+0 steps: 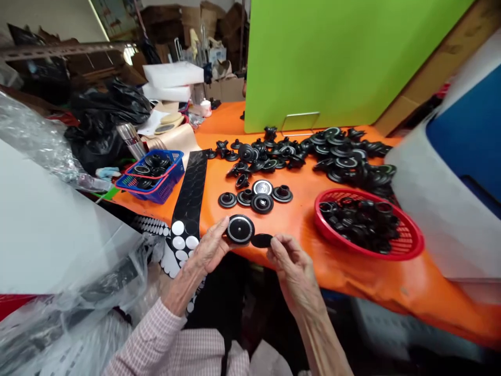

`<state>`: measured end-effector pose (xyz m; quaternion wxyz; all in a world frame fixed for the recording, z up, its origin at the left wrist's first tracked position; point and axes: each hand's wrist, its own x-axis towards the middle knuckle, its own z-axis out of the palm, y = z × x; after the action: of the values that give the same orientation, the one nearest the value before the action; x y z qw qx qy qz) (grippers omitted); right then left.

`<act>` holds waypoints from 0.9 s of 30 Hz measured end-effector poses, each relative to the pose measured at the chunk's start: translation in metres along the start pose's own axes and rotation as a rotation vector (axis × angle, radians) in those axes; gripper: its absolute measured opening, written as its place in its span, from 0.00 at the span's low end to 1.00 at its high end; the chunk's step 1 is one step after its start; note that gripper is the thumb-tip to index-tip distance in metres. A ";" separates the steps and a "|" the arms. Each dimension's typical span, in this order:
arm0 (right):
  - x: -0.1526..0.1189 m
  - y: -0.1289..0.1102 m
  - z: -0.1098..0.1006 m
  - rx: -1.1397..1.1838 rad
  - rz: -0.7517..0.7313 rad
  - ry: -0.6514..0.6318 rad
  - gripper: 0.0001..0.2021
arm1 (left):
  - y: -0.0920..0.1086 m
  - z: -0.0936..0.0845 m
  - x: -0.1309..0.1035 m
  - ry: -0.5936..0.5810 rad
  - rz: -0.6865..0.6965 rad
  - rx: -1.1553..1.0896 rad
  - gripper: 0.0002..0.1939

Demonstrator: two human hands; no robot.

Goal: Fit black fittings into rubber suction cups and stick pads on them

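- The left hand (pixel 212 249) grasps a round black part (pixel 240 230) by its left side, its ringed face showing, at the near edge of the orange worktop (pixel 282 218).
- The right hand (pixel 291 257) pinches a thin black disc (pixel 261 240) between thumb and fingers, just right of the round black part; whether the two touch, I cannot tell.
- Just beyond, five loose black parts (pixel 262 204) sit close together on the worktop, one with a silvery face.
- Farther off, a heap of similar parts (pixel 340 151) spreads toward the right, before a green panel (pixel 332 62).
- On the near right, a red basket (pixel 414 246) holds small black pieces (pixel 360 224).
- On the left, a long black strip (pixel 191 190) has white discs (pixel 179 243) at its near end.
- Left of that strip, a blue basket (pixel 166 189) holds more black parts; a silver flask (pixel 131 140) is just beyond it.
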<state>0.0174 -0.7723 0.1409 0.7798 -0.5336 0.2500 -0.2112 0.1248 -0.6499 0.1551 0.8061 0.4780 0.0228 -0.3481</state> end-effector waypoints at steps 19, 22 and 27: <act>-0.022 0.022 0.019 -0.135 -0.176 0.095 0.12 | -0.014 0.005 -0.042 -0.130 0.011 0.096 0.12; -0.026 0.020 0.021 -0.127 -0.194 0.099 0.12 | -0.014 0.006 -0.047 -0.132 0.019 0.105 0.12; -0.031 0.017 0.023 -0.127 -0.197 0.096 0.12 | -0.014 0.007 -0.051 -0.129 0.043 0.111 0.12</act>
<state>0.0087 -0.7314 0.1367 0.7072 -0.5930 0.2462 -0.2959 0.0761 -0.6314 0.1674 0.7856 0.4988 -0.0590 -0.3614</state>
